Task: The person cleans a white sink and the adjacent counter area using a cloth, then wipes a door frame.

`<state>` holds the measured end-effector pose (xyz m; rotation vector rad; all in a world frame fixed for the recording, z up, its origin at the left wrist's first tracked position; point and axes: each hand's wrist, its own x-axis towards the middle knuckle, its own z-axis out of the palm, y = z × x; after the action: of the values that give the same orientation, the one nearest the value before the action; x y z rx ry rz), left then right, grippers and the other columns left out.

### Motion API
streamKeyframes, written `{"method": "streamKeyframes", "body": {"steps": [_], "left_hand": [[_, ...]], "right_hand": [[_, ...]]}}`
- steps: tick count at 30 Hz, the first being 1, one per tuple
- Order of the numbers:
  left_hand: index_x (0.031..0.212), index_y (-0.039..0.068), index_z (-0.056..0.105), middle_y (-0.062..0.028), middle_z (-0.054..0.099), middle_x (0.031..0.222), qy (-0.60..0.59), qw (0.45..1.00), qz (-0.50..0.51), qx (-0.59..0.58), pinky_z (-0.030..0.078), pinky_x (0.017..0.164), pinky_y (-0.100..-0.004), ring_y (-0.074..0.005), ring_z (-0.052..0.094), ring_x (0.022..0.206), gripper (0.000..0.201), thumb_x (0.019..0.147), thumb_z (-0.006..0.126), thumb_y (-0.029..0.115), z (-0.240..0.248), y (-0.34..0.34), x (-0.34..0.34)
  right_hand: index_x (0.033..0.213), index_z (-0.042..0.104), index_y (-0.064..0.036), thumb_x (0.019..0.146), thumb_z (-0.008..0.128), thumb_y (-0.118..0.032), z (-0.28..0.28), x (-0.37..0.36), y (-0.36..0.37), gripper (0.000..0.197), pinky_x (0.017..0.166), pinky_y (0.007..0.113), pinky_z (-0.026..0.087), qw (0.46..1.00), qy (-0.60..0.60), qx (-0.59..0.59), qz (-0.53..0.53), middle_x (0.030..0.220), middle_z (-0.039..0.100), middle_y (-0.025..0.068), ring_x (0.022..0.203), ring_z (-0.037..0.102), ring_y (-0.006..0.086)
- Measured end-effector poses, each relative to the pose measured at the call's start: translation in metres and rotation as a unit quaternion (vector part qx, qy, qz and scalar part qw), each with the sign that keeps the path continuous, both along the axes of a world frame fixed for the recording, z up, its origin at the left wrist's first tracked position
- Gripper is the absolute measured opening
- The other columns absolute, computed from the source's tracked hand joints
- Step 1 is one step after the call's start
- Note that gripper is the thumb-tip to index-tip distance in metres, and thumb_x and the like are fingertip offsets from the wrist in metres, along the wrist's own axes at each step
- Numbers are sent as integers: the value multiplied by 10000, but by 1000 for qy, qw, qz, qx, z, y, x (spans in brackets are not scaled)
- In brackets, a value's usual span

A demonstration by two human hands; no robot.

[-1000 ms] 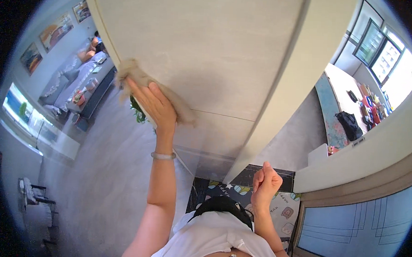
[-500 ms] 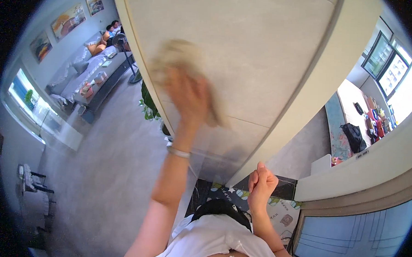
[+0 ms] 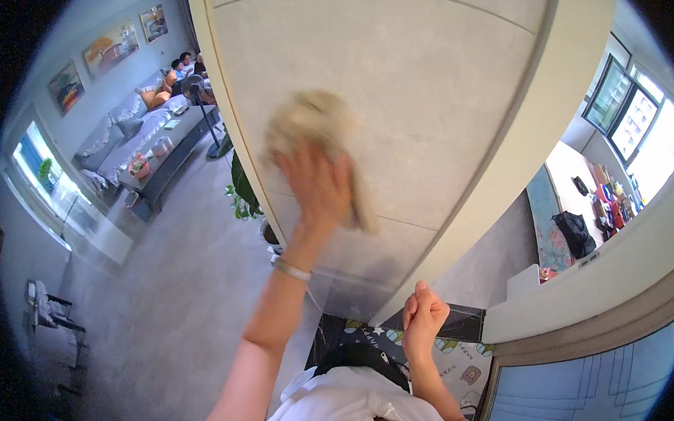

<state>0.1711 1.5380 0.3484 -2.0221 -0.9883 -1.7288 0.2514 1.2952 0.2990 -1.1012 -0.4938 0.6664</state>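
Note:
A beige cloth [image 3: 309,117], blurred by motion, lies against a pale tiled wall panel [image 3: 424,101] in front of me. My left hand [image 3: 317,185] presses on it with the palm toward the wall, and part of the cloth hangs out past the little-finger or thumb edge on the right. A light bracelet sits on that wrist. Lower down, my right hand [image 3: 425,317] is curled into a fist with the thumb on top, close to the foot of the cream wall trim [image 3: 497,165]. Nothing shows in that fist.
Behind the panel's left edge stand a leafy plant [image 3: 242,184] and a fan [image 3: 194,88]. People sit on a grey sofa [image 3: 122,137] farther off. At right, a bed [image 3: 560,183] bears a black bag [image 3: 574,234]. A patterned mat [image 3: 458,359] lies below.
The cloth and my left hand have slid a little to the right across the wall. My view has tilted slightly upward. The right hand stays in a fist.

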Motion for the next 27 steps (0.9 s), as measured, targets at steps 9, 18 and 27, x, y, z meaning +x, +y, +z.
{"method": "streamKeyframes", "body": {"steps": [9,18,27], "left_hand": [[1271,305,560,-126,397,1426,161,975,-92,122,252,1066,-563,-371,351,1297,435,840,561,356,92,-56,46],[1274,-77,475,-237,300,1460,-138,983,23,116,142,1099,-548,-425,229,1362,520,951,448,330,165,-2,1],[1248,334,574,0,629,1031,264,932,-186,166,336,1034,-481,-171,544,1033,429,826,577,409,52,-59,57]], "right_hand": [[514,427,-51,971,499,-172,-4,-8,13,478,352,222,217,999,-9,22,32,438,414,-6,341,341,57],[489,417,-63,981,489,-192,-1,-5,5,514,348,228,217,999,-37,12,10,417,408,-4,332,334,63],[523,435,-59,961,511,-175,-2,-9,7,459,343,216,219,998,-34,45,39,475,412,-14,358,344,62]]}}
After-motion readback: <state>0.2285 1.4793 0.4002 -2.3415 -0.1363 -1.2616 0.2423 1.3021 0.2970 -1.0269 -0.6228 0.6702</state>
